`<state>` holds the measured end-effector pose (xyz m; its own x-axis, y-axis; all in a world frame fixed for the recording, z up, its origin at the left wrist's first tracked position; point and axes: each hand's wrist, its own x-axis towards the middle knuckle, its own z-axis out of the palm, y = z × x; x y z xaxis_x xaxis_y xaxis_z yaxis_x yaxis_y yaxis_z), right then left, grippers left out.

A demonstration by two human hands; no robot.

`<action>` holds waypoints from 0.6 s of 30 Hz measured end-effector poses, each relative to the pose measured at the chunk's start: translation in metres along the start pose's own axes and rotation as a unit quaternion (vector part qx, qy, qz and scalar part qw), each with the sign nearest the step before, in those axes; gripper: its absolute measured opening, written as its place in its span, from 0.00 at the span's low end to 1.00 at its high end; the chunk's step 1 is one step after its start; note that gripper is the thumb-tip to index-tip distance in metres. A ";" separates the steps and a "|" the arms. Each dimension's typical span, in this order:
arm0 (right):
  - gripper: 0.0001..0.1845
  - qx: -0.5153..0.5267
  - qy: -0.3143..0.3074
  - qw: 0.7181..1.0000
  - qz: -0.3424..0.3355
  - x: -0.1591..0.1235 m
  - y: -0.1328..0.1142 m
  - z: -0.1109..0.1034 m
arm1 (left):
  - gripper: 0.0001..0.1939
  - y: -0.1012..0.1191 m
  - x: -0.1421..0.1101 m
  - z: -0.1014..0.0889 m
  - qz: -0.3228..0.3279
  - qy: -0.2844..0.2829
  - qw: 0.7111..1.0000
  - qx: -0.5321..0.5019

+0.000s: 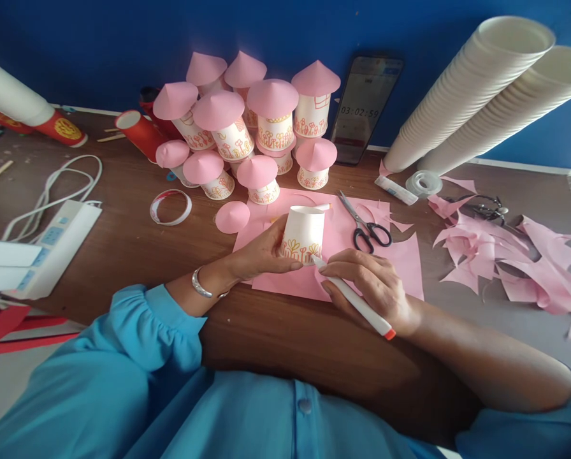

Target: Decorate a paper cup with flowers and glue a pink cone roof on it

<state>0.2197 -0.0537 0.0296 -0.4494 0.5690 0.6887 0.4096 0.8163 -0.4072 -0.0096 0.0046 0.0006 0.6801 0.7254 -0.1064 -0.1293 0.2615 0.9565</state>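
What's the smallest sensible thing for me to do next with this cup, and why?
I'd probably turn the cup slightly with your left hand. The marker in your right hand has its tip near the right end of the visible drawn flowers, where the wall curves out of view.

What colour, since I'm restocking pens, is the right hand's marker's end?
The marker has an orange-red end, clearest in the head view.

Drawing on a paper cup
The left hand (269, 252) holds the cup (303, 229); the right hand (374, 287) holds a marker (359, 305) at its decorated lower edge.
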 end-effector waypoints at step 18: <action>0.13 0.042 0.053 0.998 -0.008 0.004 0.002 0.008 | 0.32 0.007 0.003 0.001 -0.014 -0.011 0.987 -0.160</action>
<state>0.2129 -0.0489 0.0264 -0.3682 0.5453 0.7531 0.3325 0.8336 -0.4411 -0.0083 0.0078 0.0073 0.7012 0.7022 -0.1234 -0.3287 0.4721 0.8180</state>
